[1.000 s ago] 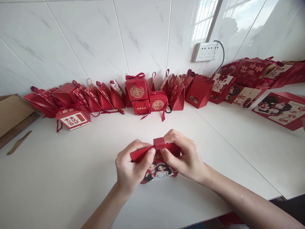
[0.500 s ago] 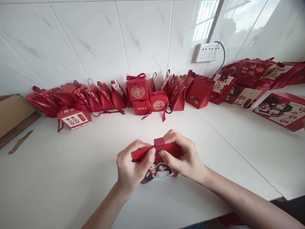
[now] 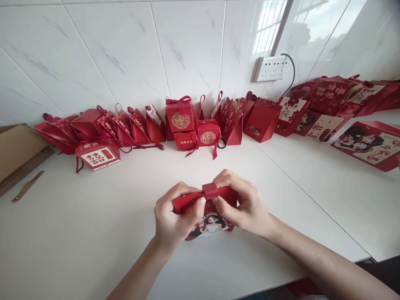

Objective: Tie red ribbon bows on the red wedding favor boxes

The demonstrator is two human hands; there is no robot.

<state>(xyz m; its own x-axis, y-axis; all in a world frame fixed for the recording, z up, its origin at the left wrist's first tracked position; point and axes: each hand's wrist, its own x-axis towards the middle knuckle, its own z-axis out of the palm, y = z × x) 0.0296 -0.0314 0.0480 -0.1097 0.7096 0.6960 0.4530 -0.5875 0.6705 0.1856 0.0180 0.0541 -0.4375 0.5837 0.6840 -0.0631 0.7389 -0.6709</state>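
A red gift box [image 3: 214,225] printed with a cartoon couple stands on the white table in front of me. Its top edges are pinched together, and a dark red strap [image 3: 210,190] loops over the middle of them. My left hand [image 3: 175,212] is closed round the left part of the top edge, thumb in front. On the right, my right hand [image 3: 242,202] pinches the top edge beside the strap, with its thumb at the strap's lower end. Fingers behind the box are hidden.
Several finished red gift boxes [image 3: 156,125] line the tiled wall. A flat-lying box [image 3: 368,143] is at the right. A gold strap [image 3: 27,186] and a brown cardboard box [image 3: 21,154] lie at the left. A power strip [image 3: 271,68] is on the wall.
The right thumb has shifted slightly right along the top edge, and the strap sits slightly lower and further right. Both hands still grip the box.
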